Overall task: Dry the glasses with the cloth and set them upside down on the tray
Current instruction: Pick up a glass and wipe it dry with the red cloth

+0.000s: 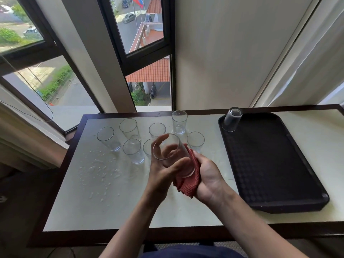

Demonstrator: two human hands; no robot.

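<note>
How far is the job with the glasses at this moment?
Done: one upturned glass stands at the far left corner of the tray. In hand: the left hand grips a second glass, and the right hand presses the red cloth against its base end. Left: about seven upright glasses wait on the wet table.

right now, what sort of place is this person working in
Probably a back area of a hotel or restaurant on an upper floor. A batch of matching glasses stands on a table beside a black serving tray, and the window looks down on roofs and cars.
</note>
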